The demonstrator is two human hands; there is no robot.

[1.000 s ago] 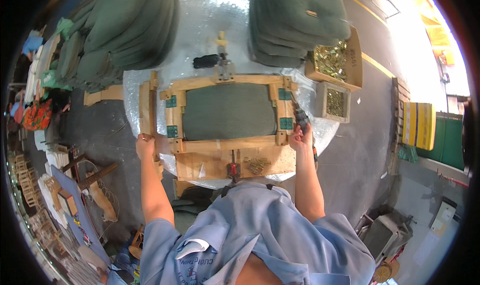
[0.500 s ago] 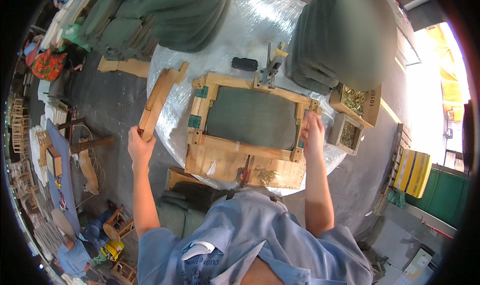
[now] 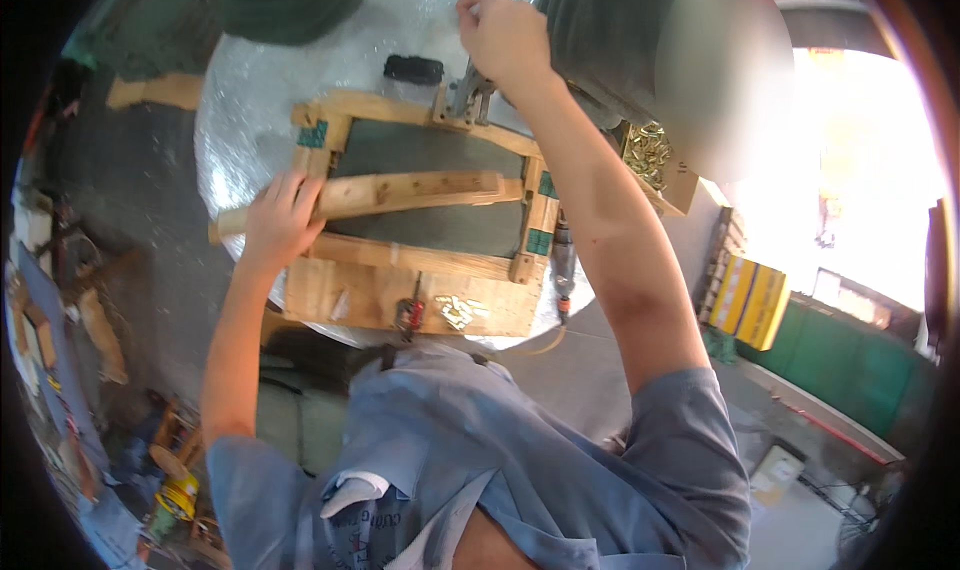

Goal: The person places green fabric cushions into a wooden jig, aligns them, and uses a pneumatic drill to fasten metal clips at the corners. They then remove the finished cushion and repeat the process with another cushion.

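Observation:
My left hand (image 3: 280, 218) is closed round long, slightly curved wooden slats (image 3: 415, 192), held slantwise above a wooden frame (image 3: 400, 250). The frame surrounds a dark green padded panel (image 3: 400, 145) and has green patches near its corners. Stretched to the far side, my right hand (image 3: 508, 42) has its fingers curled together. It is just beyond a grey metal tool (image 3: 462, 98) at the frame's far rail; whatever its fingers hold, if anything, is hidden. A black oblong object (image 3: 413, 69) lies left of that tool.
A plywood board (image 3: 375, 288) at the near edge carries a red-handled tool (image 3: 410, 312) and loose brass-coloured hardware (image 3: 456, 312). To the right are a power driver (image 3: 564, 260) and a cardboard box of metal fittings (image 3: 650, 155). Green cushions (image 3: 600, 40) are stacked behind.
The slats have come from the left to over the frame in my left hand. My right hand has gone from the frame's right side to the far side. The whole view has shifted.

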